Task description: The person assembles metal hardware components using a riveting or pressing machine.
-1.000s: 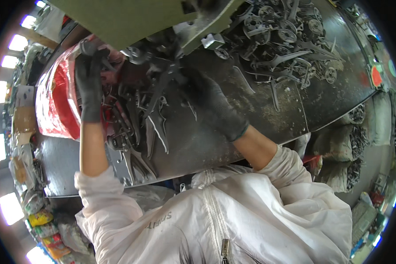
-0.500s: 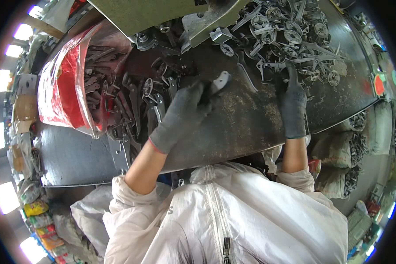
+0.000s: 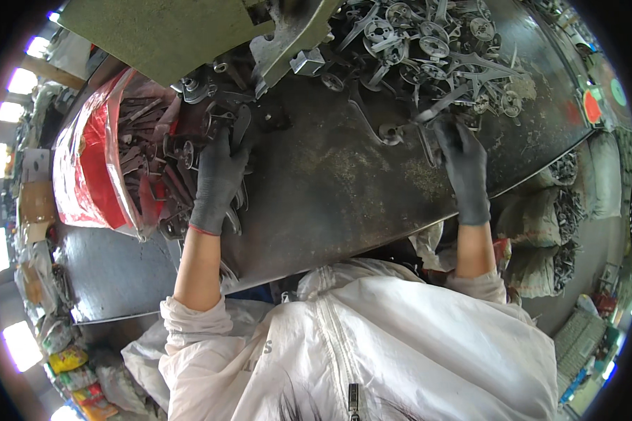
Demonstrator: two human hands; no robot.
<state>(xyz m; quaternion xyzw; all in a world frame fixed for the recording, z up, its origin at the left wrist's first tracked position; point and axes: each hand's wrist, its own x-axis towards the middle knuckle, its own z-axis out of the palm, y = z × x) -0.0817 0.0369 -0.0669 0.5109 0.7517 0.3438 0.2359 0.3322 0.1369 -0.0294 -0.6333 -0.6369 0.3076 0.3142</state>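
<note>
Left hand [image 3: 221, 175] half-curled by dark lever [image 3: 242, 123], 11 o'clock; right hand [image 3: 465, 165] part-closed at pale lever [image 3: 444, 104], 2 o'clock. Both holds unclear. Best: lift singly, untangled.

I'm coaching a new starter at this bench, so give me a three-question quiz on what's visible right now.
1. True or false: the left hand and the right hand are both gloved.
2. The red bag holds: A) bottles, B) metal parts, C) folded cloths.
3. Fill the gap: of the two hands, the ___ one is nearer the red bag.

Key: 1. True. 2. B. 3. Left.
</note>
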